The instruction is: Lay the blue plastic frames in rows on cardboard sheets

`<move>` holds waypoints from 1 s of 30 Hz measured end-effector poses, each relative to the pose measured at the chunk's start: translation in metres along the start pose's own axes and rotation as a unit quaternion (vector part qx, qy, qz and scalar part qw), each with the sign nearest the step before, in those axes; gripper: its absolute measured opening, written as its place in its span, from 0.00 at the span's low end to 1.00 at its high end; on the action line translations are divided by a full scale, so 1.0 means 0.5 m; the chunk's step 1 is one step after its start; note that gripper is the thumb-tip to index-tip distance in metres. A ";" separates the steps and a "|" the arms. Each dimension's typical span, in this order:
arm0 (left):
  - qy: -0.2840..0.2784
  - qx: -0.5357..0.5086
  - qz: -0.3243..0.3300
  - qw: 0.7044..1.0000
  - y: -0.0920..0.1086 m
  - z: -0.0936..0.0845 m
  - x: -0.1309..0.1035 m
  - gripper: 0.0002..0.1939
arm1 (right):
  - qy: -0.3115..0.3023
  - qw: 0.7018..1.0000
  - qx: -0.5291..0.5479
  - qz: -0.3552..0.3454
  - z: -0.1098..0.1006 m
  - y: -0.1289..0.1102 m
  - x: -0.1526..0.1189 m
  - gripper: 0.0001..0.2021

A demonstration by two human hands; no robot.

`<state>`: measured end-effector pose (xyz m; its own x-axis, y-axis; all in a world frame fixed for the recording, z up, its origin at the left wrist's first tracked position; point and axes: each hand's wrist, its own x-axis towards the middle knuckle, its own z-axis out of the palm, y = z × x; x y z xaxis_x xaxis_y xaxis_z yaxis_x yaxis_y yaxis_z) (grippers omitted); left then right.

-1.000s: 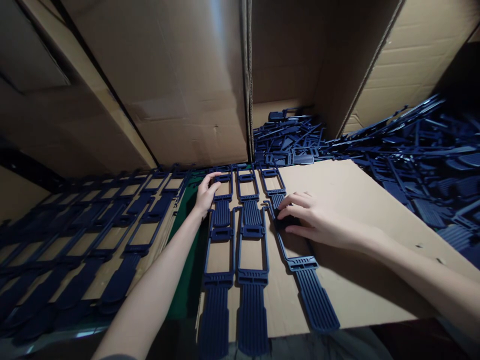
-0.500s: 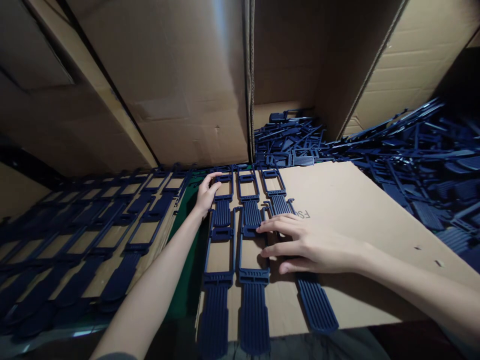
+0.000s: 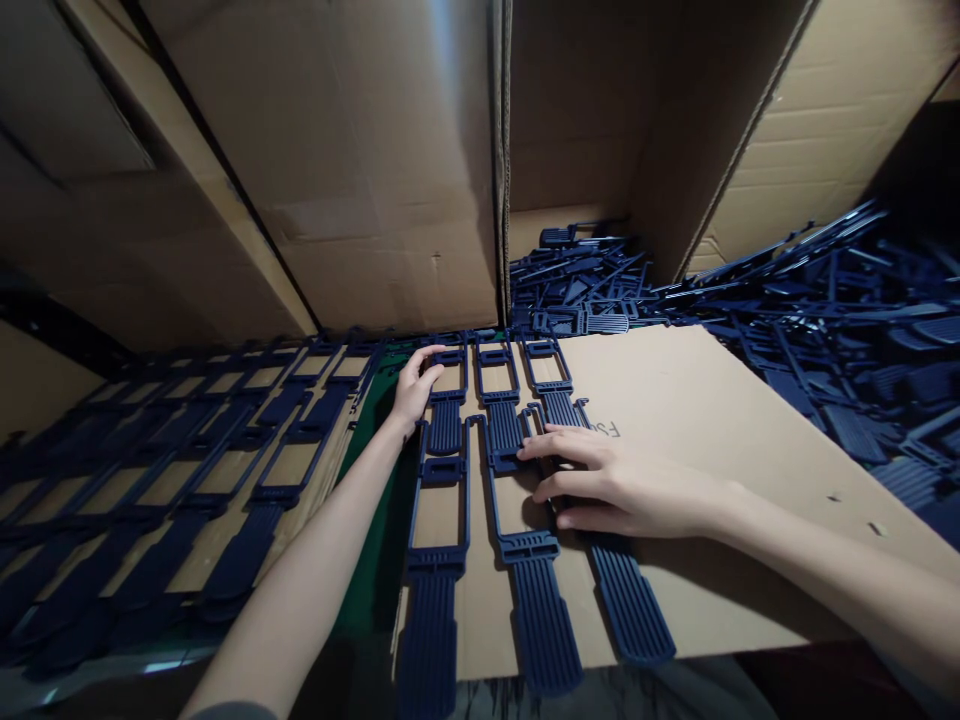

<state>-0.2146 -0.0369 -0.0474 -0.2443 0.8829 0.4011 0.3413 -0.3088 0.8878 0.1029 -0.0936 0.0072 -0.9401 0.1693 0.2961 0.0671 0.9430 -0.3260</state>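
Navy plastic parts, each an open rectangular frame with a ribbed paddle end, lie in two rows on a cardboard sheet (image 3: 660, 390). My left hand (image 3: 416, 392) rests at the left side of the top-left part (image 3: 447, 425), thumb and forefinger apart. Fingers of my right hand (image 3: 622, 480) are stretched out, their tips touching the frame of the middle front part (image 3: 546, 625), which lies slanted. Under that hand passes the right front part (image 3: 630, 605), its frame mostly hidden. The left front part (image 3: 429, 640) lies straight.
More such parts (image 3: 240, 555) lie in rows on stacked cardboard to the left. A green surface (image 3: 365, 530) shows between the stacks. Loose navy parts are heaped at the right (image 3: 855, 350) and in an open carton (image 3: 577, 275). Tall cardboard walls (image 3: 337, 150) stand behind.
The middle front part has turned, its paddle end swinging right from straight to slanted. My right hand has shifted slightly right; my left hand stays in place.
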 end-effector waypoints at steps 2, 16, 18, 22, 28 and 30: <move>-0.004 -0.009 -0.004 1.000 -0.004 -0.001 0.001 0.17 | -0.001 1.000 0.000 0.000 0.001 0.002 -0.001 0.12; 0.005 0.000 -0.004 1.000 0.003 0.003 -0.002 0.17 | 0.027 0.998 -0.054 0.002 0.005 0.001 0.009 0.14; 0.004 -0.006 -0.007 1.000 0.003 0.004 -0.004 0.17 | 0.042 0.996 -0.075 -0.005 0.000 -0.005 0.022 0.13; 0.004 -0.004 -0.004 1.000 -0.005 0.004 -0.006 0.16 | 0.057 0.991 -0.112 -0.050 -0.015 -0.022 0.068 0.13; 0.004 -0.002 0.005 1.000 -0.012 0.003 -0.008 0.16 | 0.020 0.990 -0.126 -0.059 -0.012 -0.003 0.150 0.12; 0.005 -0.002 0.007 1.000 -0.010 0.003 -0.009 0.15 | 0.021 0.990 -0.129 -0.052 0.004 0.017 0.169 0.10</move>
<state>-0.2137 -0.0387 -0.0541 -0.2482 0.8747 0.4162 0.3412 -0.3232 0.8827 0.0233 -0.0719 0.0274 -0.9321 0.0731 0.3548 0.0578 0.9969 -0.0537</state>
